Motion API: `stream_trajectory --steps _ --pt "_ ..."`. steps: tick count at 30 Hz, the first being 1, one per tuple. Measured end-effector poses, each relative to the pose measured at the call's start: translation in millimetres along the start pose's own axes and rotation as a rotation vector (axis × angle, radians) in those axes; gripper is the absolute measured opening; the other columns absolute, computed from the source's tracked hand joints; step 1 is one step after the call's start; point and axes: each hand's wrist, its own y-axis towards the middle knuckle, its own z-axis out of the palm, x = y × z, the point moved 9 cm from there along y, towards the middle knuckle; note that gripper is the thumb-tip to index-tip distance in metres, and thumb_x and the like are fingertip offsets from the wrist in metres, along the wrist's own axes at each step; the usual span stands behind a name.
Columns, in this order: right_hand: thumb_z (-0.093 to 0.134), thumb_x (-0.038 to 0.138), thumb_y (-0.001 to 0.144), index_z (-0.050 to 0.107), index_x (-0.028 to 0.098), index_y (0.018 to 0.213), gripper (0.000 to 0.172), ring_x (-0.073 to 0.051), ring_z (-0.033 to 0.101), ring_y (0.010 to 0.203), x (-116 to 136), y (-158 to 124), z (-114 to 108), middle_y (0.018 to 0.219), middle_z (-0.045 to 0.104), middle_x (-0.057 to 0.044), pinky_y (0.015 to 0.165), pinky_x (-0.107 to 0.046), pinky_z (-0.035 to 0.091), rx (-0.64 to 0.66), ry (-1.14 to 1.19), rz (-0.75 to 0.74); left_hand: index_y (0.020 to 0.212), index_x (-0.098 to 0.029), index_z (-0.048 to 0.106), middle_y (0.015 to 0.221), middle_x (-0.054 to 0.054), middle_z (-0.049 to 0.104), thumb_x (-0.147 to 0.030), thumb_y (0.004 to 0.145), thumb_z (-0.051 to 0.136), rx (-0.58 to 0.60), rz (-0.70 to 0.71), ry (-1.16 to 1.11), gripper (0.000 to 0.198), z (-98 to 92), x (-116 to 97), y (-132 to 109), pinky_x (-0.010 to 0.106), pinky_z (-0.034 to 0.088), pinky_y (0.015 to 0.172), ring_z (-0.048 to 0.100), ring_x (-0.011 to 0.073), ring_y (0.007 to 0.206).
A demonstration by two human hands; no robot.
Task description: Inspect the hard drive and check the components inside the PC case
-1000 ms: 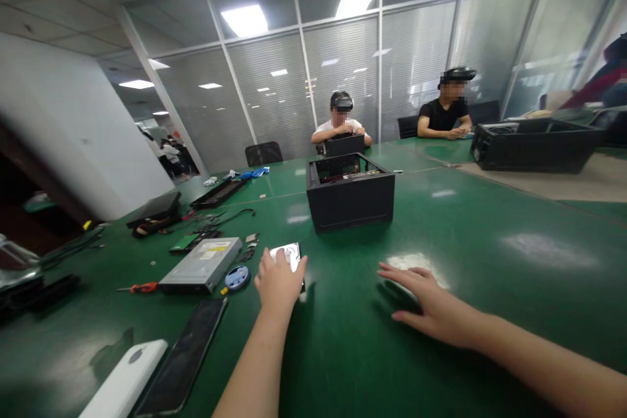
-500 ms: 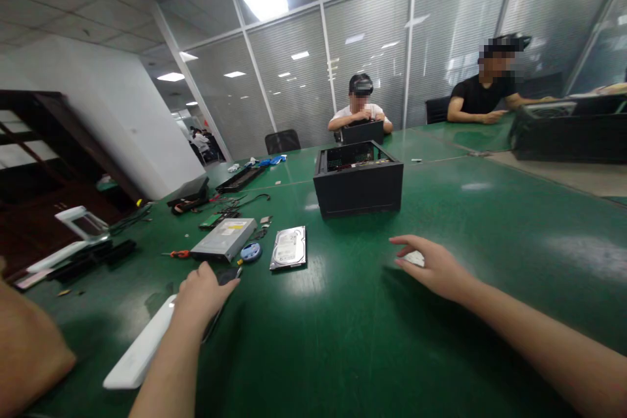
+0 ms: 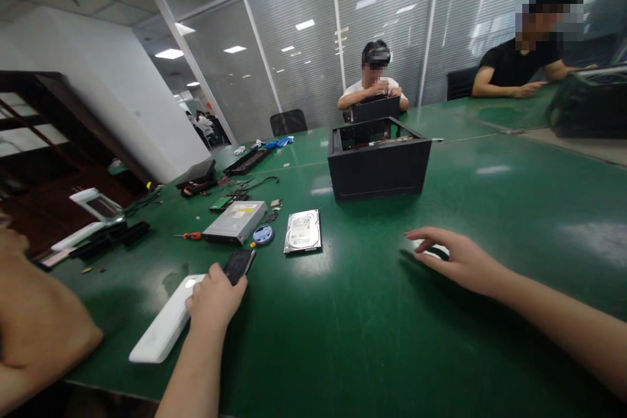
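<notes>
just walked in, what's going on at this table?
A person is at a green table strewn with computer parts. Their left hand covers the near end of a black phone beside a white device; grip unclear. Their right hand lies open on the table, holding nothing. A hard drive, disc drive and open computer case sit ahead, untouched.

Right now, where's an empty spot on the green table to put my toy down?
Bare table lies between the left hand and the right hand, and on up to the black case. More lies right of the case. It is crowded left of the hard drive: optical drive, screwdriver, phone, white device.
</notes>
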Motion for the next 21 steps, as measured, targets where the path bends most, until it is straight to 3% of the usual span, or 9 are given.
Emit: stream_trajectory --steps 8,12,17,21 --pt "0.056 0.047 0.086 0.061 0.024 0.124 0.045 -0.027 0.068 0.094 -6 0 4 0.105 0.072 -0.009 0.089 -0.048 0.052 0.027 0.028 0.021 0.124 -0.015 0.045 0.114 0.023 0.066 -0.059 0.078 0.05 0.025 -0.026 -0.064 0.064 5.5 1 5 0.053 0.046 0.088 0.061 0.0429 0.111" --pt "0.056 0.046 0.087 0.061 0.024 0.123 0.042 -0.027 0.068 0.097 -3 -1 5 0.109 0.071 -0.009 0.089 -0.046 0.052 0.042 0.043 0.004 0.13 -0.018 0.04 0.124 0.02 0.064 -0.061 0.078 0.053 0.024 0.01 -0.139 0.069 2.6 -2 5 0.058 0.042 0.094 0.059 0.0412 0.115" --pt "0.057 0.043 0.088 0.062 0.024 0.121 0.039 -0.025 0.068 0.099 -1 -1 5 0.116 0.068 -0.009 0.089 -0.044 0.053 0.038 0.06 -0.022 0.136 -0.017 0.033 0.13 0.017 0.06 -0.065 0.073 0.059 0.051 0.055 -0.293 0.083 8.1 5 12 0.044 0.049 0.089 0.06 0.0357 0.116" --pt "0.057 0.043 0.088 0.062 0.023 0.12 0.039 -0.024 0.068 0.098 -1 -1 5 0.119 0.067 -0.01 0.09 -0.045 0.053 0.037 0.082 -0.022 0.137 -0.017 0.033 0.129 0.017 0.061 -0.064 0.073 0.06 0.042 0.05 -0.281 0.084 8.7 5 13 0.045 0.048 0.09 0.06 0.0366 0.116"
